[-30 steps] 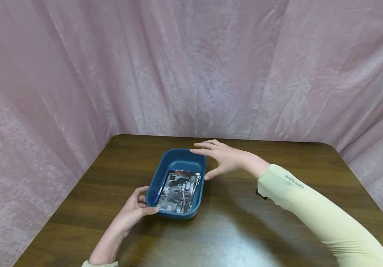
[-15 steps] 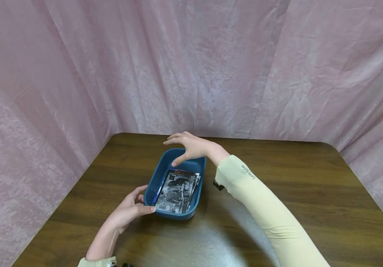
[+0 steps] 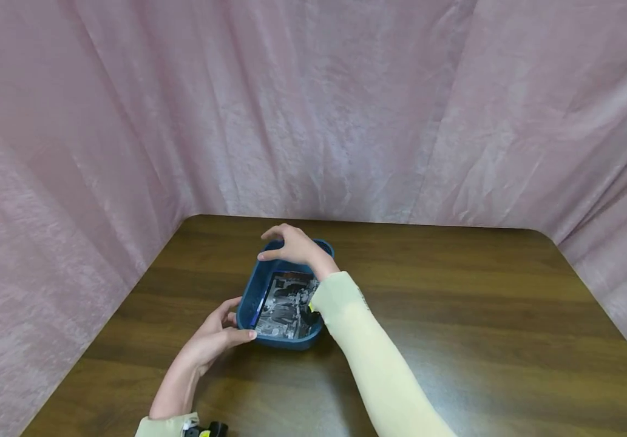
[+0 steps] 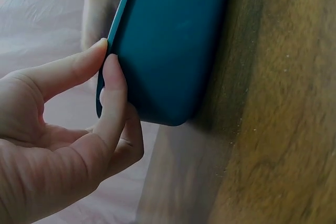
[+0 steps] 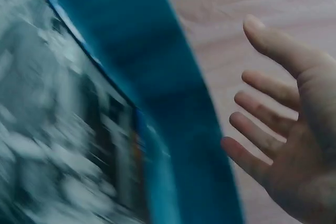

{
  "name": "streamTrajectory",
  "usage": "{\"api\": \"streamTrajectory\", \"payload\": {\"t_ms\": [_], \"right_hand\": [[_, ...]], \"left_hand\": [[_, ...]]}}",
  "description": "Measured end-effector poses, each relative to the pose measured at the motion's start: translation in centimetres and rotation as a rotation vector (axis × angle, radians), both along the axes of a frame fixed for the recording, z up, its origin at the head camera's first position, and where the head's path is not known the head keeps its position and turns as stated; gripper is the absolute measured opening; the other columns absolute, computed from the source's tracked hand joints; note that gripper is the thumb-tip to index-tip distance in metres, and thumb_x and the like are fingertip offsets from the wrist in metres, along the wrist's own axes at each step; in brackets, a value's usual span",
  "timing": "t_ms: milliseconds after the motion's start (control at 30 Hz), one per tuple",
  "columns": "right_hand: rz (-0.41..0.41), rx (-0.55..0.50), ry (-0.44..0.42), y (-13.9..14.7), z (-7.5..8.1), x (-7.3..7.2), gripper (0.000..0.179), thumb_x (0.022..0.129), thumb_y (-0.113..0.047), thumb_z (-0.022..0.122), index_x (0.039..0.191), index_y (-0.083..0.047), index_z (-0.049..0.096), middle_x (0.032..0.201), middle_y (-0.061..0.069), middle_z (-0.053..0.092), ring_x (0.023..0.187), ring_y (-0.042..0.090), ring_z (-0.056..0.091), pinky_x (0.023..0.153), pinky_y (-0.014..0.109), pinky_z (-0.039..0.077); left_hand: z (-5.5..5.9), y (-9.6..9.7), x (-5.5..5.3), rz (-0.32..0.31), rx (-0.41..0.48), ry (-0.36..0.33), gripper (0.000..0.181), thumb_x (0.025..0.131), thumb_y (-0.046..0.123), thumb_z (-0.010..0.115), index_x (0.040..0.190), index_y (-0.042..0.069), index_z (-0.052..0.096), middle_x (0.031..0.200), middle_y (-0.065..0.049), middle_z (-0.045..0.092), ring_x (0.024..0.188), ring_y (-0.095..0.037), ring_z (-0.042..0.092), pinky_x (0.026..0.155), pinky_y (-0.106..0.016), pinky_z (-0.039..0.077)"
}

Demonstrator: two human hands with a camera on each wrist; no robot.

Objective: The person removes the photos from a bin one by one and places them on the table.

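A blue plastic bin [image 3: 286, 342] with rounded corners stands on the table, holding a small stack of pictures. On top lies a black-and-white photo print [image 3: 283, 306], with a blue edge showing beneath its left side. My left hand [image 3: 209, 340] grips the near-left corner of the bin; in the left wrist view, thumb and fingers pinch its rim [image 4: 118, 27]. Over the far end of the bin hovers my right hand [image 3: 295, 247], thumb and fingers parted. The right wrist view has this hand [image 5: 294, 124] beside the bin's wall [image 5: 181, 129], holding nothing.
The brown wooden table [image 3: 482, 315] extends widely to the right of the bin. Pink curtains [image 3: 313, 109] hang behind it and at both sides. A black wrist device [image 3: 209, 430] sits at the left cuff, and the right sleeve [image 3: 368, 358] covers the bin's right side.
My right hand has travelled left from beside the bin's right rim to above its far end, near the left corner. The left hand keeps its grip on the near-left corner.
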State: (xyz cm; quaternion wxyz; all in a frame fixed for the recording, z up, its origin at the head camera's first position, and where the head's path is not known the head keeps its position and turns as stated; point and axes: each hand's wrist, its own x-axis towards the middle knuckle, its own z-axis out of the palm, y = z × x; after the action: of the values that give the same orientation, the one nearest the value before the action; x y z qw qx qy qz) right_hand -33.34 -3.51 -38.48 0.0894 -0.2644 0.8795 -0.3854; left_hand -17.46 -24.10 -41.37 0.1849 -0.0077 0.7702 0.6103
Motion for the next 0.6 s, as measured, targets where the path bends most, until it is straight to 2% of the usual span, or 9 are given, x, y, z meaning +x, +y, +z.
{"api": "streamTrajectory", "payload": {"t_ms": [100,233,300,367,467,600], "right_hand": [[-0.047,0.047,-0.024,-0.8,-1.4,0.3,0.045,0.089,-0.035,0.073,0.126,-0.014,0.062,0.127,0.005,0.062,0.117,0.022,0.058,0.098,0.036,0.050],[-0.089,0.165,-0.064,-1.2,-2.3,1.0,0.040,0.085,-0.032,0.078,0.114,-0.012,0.060,0.111,0.005,0.063,0.096,0.019,0.059,0.083,0.032,0.050],[-0.061,0.253,-0.090,-1.3,-2.4,1.5,0.047,0.082,-0.033,0.081,0.117,-0.011,0.059,0.114,0.005,0.061,0.100,0.020,0.057,0.087,0.034,0.049],[-0.003,0.353,-0.115,-1.3,-2.4,2.0,0.060,0.079,-0.036,0.083,0.128,-0.013,0.057,0.126,0.007,0.057,0.113,0.022,0.053,0.096,0.037,0.047],[0.055,0.489,-0.173,-1.4,-2.4,2.9,0.080,0.074,-0.040,0.086,0.142,-0.024,0.049,0.146,0.005,0.043,0.133,0.026,0.038,0.107,0.045,0.042],[0.040,0.608,-0.185,-1.4,-2.2,3.5,0.093,0.070,-0.036,0.089,0.148,-0.039,0.039,0.153,0.004,0.032,0.135,0.029,0.030,0.111,0.051,0.034]], "left_hand": [[0.0,0.0,0.1,0.005,0.013,0.002,0.084,0.083,0.006,0.072,0.153,0.005,0.025,0.114,-0.018,0.048,0.094,-0.022,0.056,0.084,-0.032,0.046],[-0.1,0.0,0.3,0.011,0.024,0.013,0.084,0.083,0.006,0.072,0.153,0.003,0.026,0.110,-0.016,0.049,0.092,-0.021,0.056,0.083,-0.031,0.047],[-0.2,-0.2,0.4,0.018,0.018,0.018,0.083,0.083,0.005,0.072,0.152,0.002,0.027,0.108,-0.015,0.050,0.092,-0.020,0.056,0.083,-0.030,0.046],[-0.3,-0.4,0.5,0.024,0.008,0.024,0.082,0.083,0.005,0.072,0.152,0.002,0.028,0.106,-0.014,0.051,0.093,-0.020,0.055,0.083,-0.030,0.046],[-0.3,-0.6,0.8,0.026,-0.002,0.026,0.081,0.083,0.005,0.072,0.152,0.002,0.029,0.106,-0.013,0.053,0.095,-0.019,0.053,0.084,-0.030,0.046],[-0.4,-0.7,0.9,0.029,-0.002,0.028,0.080,0.083,0.005,0.072,0.151,0.002,0.030,0.108,-0.014,0.054,0.096,-0.019,0.053,0.085,-0.030,0.045]]}}
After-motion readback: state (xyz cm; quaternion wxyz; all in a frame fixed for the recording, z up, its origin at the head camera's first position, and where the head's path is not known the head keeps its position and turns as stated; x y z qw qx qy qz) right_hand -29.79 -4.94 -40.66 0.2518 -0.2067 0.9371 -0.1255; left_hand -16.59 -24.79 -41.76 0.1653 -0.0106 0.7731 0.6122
